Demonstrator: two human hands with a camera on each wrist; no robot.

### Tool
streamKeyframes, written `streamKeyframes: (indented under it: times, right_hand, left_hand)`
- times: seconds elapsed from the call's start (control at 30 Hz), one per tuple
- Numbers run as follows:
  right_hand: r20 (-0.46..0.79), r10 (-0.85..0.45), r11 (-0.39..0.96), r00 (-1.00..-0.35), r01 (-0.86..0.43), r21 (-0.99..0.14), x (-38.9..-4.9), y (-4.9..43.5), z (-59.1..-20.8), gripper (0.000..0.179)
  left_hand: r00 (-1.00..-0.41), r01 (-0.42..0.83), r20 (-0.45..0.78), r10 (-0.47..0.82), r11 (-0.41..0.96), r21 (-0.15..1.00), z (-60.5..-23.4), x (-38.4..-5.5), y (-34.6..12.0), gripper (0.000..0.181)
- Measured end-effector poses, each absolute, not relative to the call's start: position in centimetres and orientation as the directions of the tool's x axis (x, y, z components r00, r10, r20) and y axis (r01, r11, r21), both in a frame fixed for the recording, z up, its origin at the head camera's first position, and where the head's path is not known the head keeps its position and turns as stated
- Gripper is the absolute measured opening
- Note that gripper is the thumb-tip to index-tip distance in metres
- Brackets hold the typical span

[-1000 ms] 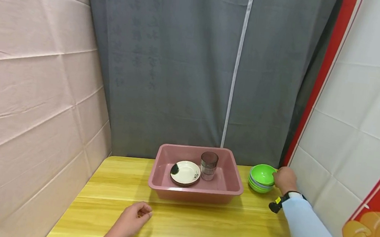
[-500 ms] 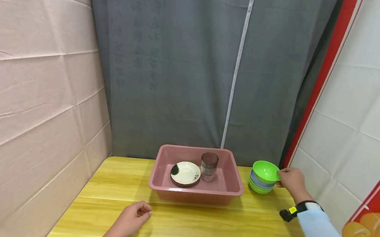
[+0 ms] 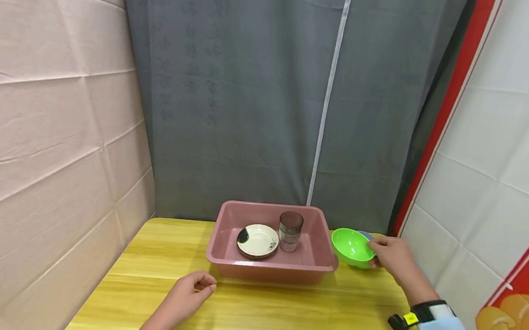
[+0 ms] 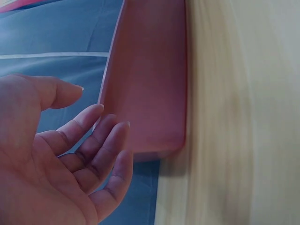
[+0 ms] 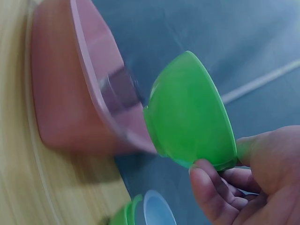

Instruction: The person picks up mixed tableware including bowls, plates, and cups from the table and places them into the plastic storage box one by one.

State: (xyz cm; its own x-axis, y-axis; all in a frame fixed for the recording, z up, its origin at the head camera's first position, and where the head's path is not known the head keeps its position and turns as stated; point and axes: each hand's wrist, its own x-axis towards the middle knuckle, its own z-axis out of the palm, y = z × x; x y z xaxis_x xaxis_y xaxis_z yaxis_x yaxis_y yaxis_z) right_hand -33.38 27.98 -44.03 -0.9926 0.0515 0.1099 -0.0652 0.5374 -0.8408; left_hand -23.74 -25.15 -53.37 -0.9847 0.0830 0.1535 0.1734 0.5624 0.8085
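My right hand [image 3: 391, 257] pinches a green bowl [image 3: 351, 246] by its rim, thumb on one side and fingers on the other. In the right wrist view the bowl [image 5: 190, 112] hangs above the table, apart from a stack of bowls [image 5: 157, 210] with a blue one on top and green below. In the head view the held bowl hides most of that stack. My left hand [image 3: 188, 297] holds nothing and hovers in front of the pink basin [image 3: 268, 273], its fingers loosely curved, as the left wrist view also shows.
Inside the basin lie a white plate [image 3: 259, 240] with a dark patch, on something dark-rimmed, and a smoky drinking glass [image 3: 290, 231]. The basin stands at the back of the wooden table [image 3: 273, 320], before a grey curtain [image 3: 251, 105]. A white wall covering [image 3: 495, 155] rises at the right.
The right hand has lifted the top green bowl off the stack and carried it left towards the basin. The left hand has shifted slightly.
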Motion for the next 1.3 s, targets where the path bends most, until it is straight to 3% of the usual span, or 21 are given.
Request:
streamKeyframes:
  times: [0.4, 0.77, 1.07, 1.3]
  right_hand:
    - [0.127, -0.085, 0.465, -0.988, -0.152, -0.872, -31.0, 20.8, -44.3, 0.025]
    - [0.091, -0.139, 0.452, -0.986, -0.145, -0.880, -29.6, 14.6, -45.8, 0.016]
    - [0.117, -0.194, 0.439, -0.974, -0.192, -0.878, -29.2, 12.2, -47.0, 0.012]
    - [0.122, -0.227, 0.433, -0.966, -0.213, -0.876, -29.0, 10.8, -47.5, 0.011]
  left_hand:
    - [-0.966, 0.256, 0.211, 0.146, 0.504, 0.825, -51.4, -24.8, -22.3, 0.011]
    - [-0.942, 0.333, 0.282, 0.181, 0.418, 0.845, -49.8, -25.7, -18.7, 0.015]
    - [-0.929, 0.371, 0.329, 0.171, 0.378, 0.849, -49.2, -25.4, -16.4, 0.017]
    - [-0.945, 0.325, 0.296, 0.137, 0.301, 0.897, -49.8, -25.2, -15.6, 0.018]
